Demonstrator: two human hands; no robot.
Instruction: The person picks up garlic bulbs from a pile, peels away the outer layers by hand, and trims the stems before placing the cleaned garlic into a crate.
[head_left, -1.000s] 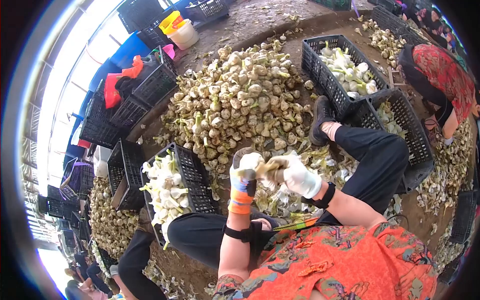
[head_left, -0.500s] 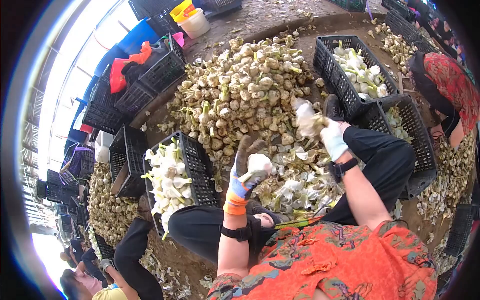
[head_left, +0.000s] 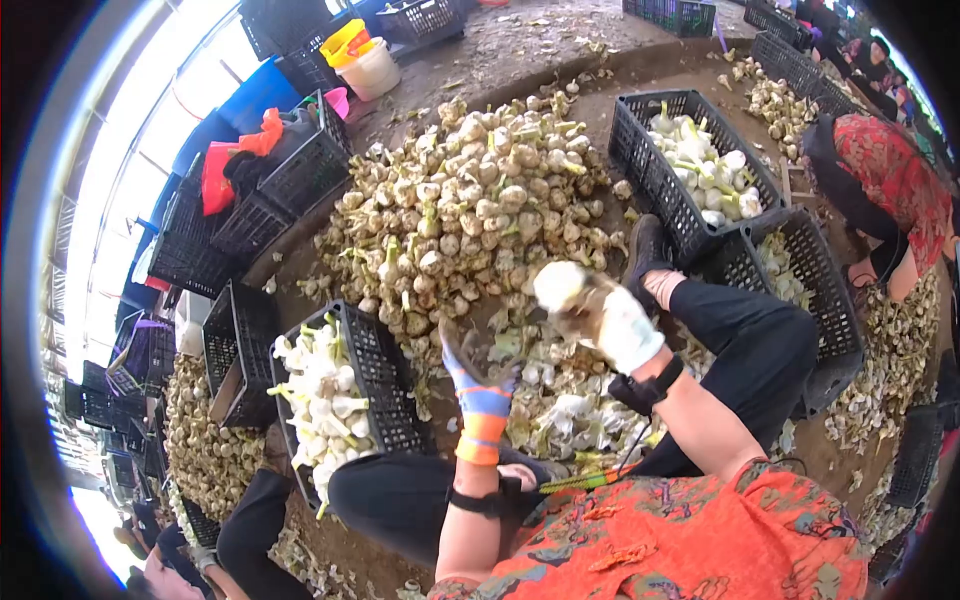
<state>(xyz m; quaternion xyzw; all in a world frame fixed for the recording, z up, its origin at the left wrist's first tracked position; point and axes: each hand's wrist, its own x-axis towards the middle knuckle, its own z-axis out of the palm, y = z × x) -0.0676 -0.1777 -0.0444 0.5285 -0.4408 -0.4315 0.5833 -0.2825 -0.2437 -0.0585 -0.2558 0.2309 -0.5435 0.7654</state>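
Note:
My left hand (head_left: 478,385), in a purple, grey and orange glove, is held up with thumb and fingers apart and nothing between them. My right hand (head_left: 622,328), in a whitish glove with dirty fingertips, is closed around a pale garlic bulb (head_left: 560,287); both are blurred by motion. In front of both hands rises a heap of unpeeled garlic bulbs (head_left: 470,205) with short stems. Loose garlic skins (head_left: 570,400) cover the ground between my legs, below the hands.
A black crate of cleaned white garlic (head_left: 325,390) stands at my left knee. Another black crate (head_left: 690,225) with white garlic is beyond my right foot, and a crate with skins (head_left: 835,320) is beside my right knee. A co-worker (head_left: 890,190) bends at the right.
The garlic bulb that was in my left hand is gone from it, and that hand is open. My right hand has moved left and nearer to me, and a pale bulb shows in its fingers.

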